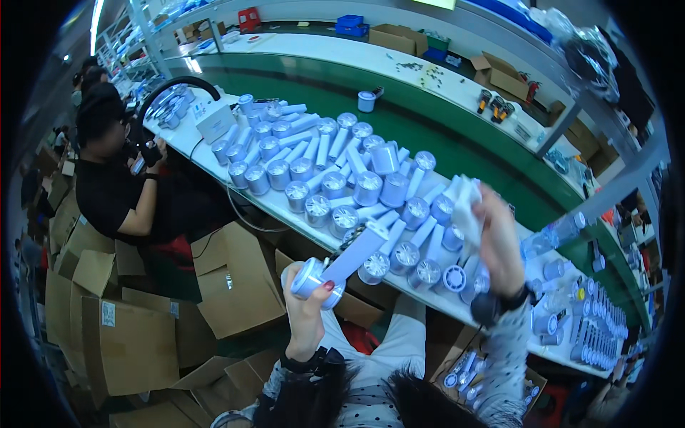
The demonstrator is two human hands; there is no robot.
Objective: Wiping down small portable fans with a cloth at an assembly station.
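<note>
My left hand grips a pale lavender handheld fan by its round head, in front of the table edge. The fan's flat handle tilts up to the right. Raised over the right part of the table, my right hand is closed on a white crumpled wipe, slightly blurred. Beneath and beyond both hands, many similar fans lie close together on the white table, several with shiny blades or a slotted grille facing up.
Open cardboard boxes crowd the floor at left. A person in black works at the table's far left, near a white box-shaped device with a black hose. More fans stand in rows at right. A carton with fans sits below.
</note>
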